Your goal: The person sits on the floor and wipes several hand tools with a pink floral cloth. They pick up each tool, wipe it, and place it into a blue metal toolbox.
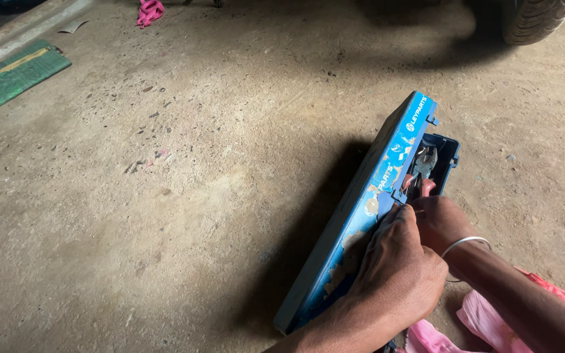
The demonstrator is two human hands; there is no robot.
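On the dusty concrete floor (184, 196), a blue plastic tool case (361, 209) stood on its long edge, its lid partly ajar at the far end. Left of the case the floor carried only a green mat (8, 75) at the far corner and a scrap of pink cloth (150, 11) near the top edge. The left hand (393, 274) lay curled over the near half of the lid, fingers pressed against the worn blue face, steadying it. The right hand (439, 222), a thin metal bangle (463, 243) on its wrist, reached into the gap between lid and tray; its fingers were hidden there, so how far it was closed could not be told. Pliers with red grips (424, 171) showed inside the open end. A tyre (534, 19) stood well apart at the upper right, and pink cloth (485, 320) lay beside the forearm.

For good practice, the lid likely needed firm support from the left hand while the right worked inside, lest the upright case tip and spill its tools.
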